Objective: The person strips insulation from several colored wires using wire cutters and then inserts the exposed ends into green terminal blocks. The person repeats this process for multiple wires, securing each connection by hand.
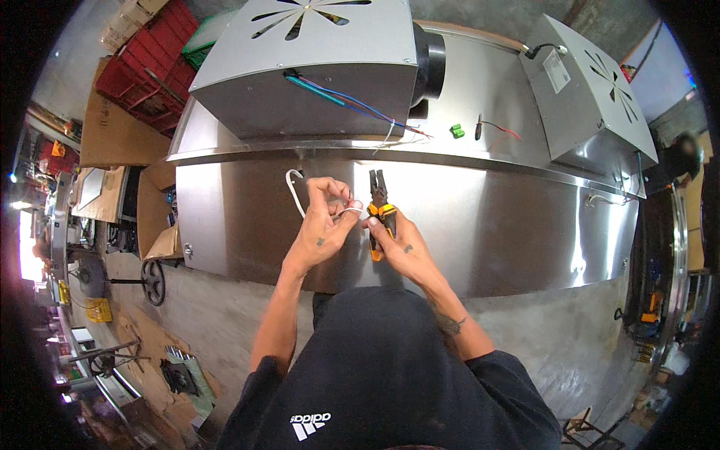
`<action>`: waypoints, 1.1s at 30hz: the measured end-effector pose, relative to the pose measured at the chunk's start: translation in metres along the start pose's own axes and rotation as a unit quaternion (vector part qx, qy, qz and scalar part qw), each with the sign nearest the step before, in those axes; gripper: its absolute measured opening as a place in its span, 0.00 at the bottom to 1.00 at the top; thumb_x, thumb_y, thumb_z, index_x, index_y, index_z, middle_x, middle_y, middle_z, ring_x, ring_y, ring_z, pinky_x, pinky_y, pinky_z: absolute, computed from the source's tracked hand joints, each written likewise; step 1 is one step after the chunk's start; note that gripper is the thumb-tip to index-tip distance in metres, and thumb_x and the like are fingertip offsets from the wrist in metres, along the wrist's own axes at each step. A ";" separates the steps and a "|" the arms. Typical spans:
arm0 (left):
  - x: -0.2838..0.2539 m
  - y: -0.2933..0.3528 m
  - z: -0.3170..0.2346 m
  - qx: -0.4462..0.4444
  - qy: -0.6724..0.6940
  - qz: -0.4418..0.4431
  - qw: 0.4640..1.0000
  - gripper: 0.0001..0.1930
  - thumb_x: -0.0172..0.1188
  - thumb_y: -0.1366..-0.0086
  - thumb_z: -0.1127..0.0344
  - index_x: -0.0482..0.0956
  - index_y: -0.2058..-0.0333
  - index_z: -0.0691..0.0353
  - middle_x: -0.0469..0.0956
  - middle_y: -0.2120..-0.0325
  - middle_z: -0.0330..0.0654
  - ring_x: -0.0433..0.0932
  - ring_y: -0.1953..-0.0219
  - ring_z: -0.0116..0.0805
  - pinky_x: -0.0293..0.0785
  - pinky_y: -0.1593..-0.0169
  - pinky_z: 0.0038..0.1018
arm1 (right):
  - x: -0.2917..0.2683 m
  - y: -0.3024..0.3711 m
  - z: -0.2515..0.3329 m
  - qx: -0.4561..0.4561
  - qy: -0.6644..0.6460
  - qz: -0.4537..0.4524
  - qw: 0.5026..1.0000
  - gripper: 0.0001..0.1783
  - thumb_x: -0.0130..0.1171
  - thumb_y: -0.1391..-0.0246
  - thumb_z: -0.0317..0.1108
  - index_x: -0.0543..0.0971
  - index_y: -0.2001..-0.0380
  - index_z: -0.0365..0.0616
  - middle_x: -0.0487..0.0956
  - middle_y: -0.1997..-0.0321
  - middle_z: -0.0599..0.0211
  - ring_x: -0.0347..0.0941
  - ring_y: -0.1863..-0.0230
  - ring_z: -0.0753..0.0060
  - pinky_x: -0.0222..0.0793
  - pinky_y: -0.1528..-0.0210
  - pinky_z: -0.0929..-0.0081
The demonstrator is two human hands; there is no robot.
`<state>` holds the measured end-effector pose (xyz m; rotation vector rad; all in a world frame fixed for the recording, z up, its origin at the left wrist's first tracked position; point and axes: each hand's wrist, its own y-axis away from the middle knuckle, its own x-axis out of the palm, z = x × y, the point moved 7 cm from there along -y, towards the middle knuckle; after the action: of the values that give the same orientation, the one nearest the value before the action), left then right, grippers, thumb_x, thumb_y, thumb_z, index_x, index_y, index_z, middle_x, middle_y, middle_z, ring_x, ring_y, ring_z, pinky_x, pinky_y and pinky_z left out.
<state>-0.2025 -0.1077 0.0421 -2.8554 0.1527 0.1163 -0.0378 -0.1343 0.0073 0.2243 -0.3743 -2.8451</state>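
Note:
Over the steel panel (225,225), my left hand (319,231) pinches a thin white cable (292,191) between thumb and fingers. One part of the cable loops out to the left of that hand, and a short end reaches toward my right hand (405,246). That hand is wrapped round pliers (379,189) with orange and black handles, their dark jaws pointing away from me and slightly parted. The jaws are apart from the cable. My right thumb lies close to the cable's end; whether it touches is hard to make out.
Beyond the panel stands a grey metal box (300,67) with vent slots and trailing blue wires (322,91). A green terminal block (457,130) and a dark tool (478,127) with a red wire lie right of it. Another vented box (592,97) stands at right; a person (673,161) is beyond.

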 end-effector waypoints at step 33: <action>-0.004 0.007 -0.004 -0.047 0.017 -0.031 0.998 0.09 0.68 0.28 0.75 0.86 0.51 0.68 0.82 0.54 0.38 0.80 0.55 0.22 0.78 0.51 0.21 | 0.011 0.008 0.021 -0.040 0.053 -0.001 0.998 0.31 0.54 0.22 0.46 0.70 0.34 0.26 0.84 0.61 0.37 0.85 0.57 0.41 0.77 0.52 0.50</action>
<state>-0.2074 -0.1152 0.0446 -2.9545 0.0666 0.0650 -0.0504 -0.1403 0.0283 0.3578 -0.2369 -2.8282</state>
